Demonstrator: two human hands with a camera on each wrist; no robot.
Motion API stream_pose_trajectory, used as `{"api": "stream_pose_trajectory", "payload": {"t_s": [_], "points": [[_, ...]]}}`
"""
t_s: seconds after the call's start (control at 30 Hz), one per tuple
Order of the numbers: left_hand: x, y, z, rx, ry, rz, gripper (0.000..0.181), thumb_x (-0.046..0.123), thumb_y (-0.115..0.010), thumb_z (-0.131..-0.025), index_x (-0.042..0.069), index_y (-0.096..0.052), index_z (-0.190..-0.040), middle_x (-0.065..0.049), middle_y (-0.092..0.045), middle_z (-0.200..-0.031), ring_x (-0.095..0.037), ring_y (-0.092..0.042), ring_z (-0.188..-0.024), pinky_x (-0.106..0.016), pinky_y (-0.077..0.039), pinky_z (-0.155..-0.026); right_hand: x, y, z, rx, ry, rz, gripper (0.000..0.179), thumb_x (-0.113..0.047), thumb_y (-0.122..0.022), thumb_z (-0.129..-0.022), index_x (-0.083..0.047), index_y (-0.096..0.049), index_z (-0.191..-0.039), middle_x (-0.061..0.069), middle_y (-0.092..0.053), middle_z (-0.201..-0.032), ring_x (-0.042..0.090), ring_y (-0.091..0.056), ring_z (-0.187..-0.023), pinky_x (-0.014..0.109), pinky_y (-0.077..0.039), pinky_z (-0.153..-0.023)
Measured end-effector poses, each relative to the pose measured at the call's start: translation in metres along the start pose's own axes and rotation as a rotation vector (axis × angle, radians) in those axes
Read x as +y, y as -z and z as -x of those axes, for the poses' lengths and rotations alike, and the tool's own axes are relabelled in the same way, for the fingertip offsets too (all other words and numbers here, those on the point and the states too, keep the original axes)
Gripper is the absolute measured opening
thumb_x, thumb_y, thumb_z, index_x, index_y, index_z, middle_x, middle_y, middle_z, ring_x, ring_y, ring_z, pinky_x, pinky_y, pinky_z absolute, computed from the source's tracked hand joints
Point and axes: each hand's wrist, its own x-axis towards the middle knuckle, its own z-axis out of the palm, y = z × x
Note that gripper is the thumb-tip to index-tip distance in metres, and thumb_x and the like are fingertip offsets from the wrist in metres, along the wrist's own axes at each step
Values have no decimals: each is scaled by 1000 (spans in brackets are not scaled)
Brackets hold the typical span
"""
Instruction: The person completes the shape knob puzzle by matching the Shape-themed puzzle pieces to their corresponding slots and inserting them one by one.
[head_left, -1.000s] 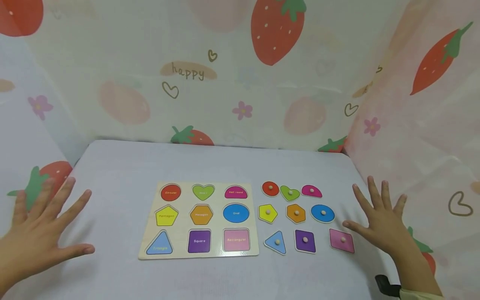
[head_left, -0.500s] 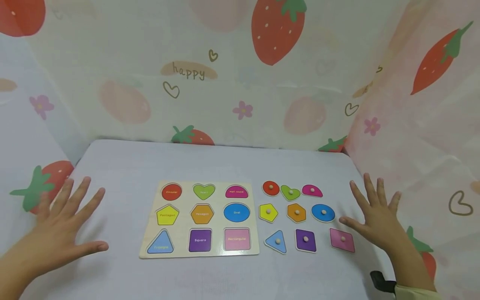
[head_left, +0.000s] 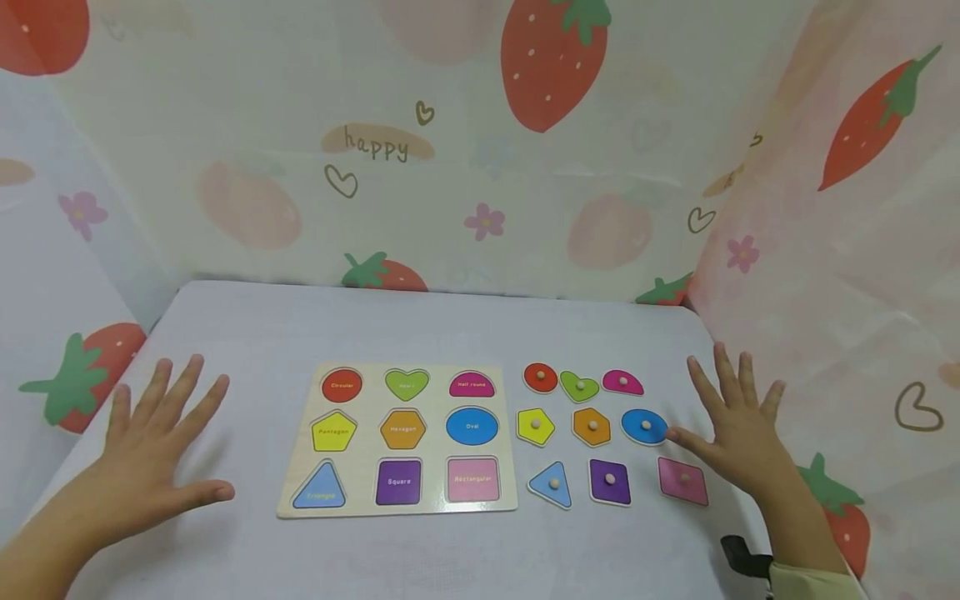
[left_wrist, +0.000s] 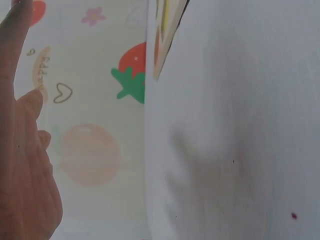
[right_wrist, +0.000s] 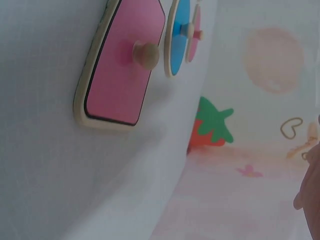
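My left hand [head_left: 153, 458] hovers with fingers spread over the table's left side, left of the wooden shape puzzle board [head_left: 365, 494]. The board has a printed, labelled recess for each shape. My right hand [head_left: 738, 429] is spread too, holding nothing; its thumb tip comes right at the edge of the blue oval piece [head_left: 636, 432]. Just below that hand lies the pink rectangle piece [head_left: 675, 490], its round wooden knob up, seen large in the right wrist view. Other knobbed pieces lie between: a purple square [head_left: 604, 495], an orange hexagon [head_left: 585, 432] and a blue triangle [head_left: 546, 488].
Further pieces lie right of the board: a red circle [head_left: 536, 371], a green heart [head_left: 573, 388], a magenta half round [head_left: 617, 379] and a yellow pentagon [head_left: 530, 432]. A strawberry-print cloth [head_left: 525, 175] walls the white table [head_left: 420, 558] at the back and sides.
Both hands have moved inward over the table, the left one to the right and the right one to the left. The board and pieces have stayed in place.
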Motion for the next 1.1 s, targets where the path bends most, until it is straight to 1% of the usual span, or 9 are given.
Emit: {"api": "stream_pose_trajectory", "payload": {"t_s": [0.23, 0.43, 0.6, 0.8, 0.93, 1.1], "points": [[6, -4, -3, -17, 8, 29, 133, 63, -84, -69, 25, -3, -167, -9, 12, -173, -35, 23, -156, -62, 26, -117, -7, -2, -6, 9, 4, -2, 107, -69, -64, -86, -28, -6, -166, 8, 14, -173, 39, 21, -156, 77, 23, -109], [12, -10, -7, -24, 12, 73, 135, 64, -85, -67, 25, -2, -166, -8, 13, -173, -34, 24, -156, -60, 26, -118, -14, -5, -12, 28, -15, -14, 109, -62, -71, -83, -28, -9, -166, 7, 11, -173, 38, 17, -157, 73, 21, -113], [16, -13, -9, -39, 20, 106, 134, 61, -86, -68, 25, -2, -166, -8, 13, -173, -33, 25, -156, -55, 27, -119, -19, -6, -16, 43, -14, -44, 107, -65, -69, -84, -27, -10, -166, 7, 9, -173, 39, 15, -158, 73, 20, -115], [19, -17, -10, -65, 20, 168, 132, 58, -87, -69, 23, -5, -167, -6, 12, -173, -35, 22, -156, -54, 27, -119, -25, -8, -19, 55, 7, -77, 105, -68, -65, -87, -27, -10, -166, 9, 6, -173, 40, 13, -158, 74, 19, -114], [20, -21, -9, -77, 25, 208, 130, 56, -87, -70, 24, -6, -167, -5, 11, -173, -34, 22, -157, -54, 25, -120, -31, -8, -21, 72, 14, -97, 105, -66, -67, -86, -27, -12, -166, 11, 1, -174, 40, 11, -158, 74, 17, -115], [21, -28, -9, -81, 20, 281, 126, 50, -87, -72, 23, -8, -167, -5, 8, -174, -35, 19, -157, -56, 23, -121, -40, -9, -23, 85, 18, -125, 104, -65, -67, -86, -25, -13, -166, 12, -2, -173, 41, 7, -158, 75, 13, -116]]}}
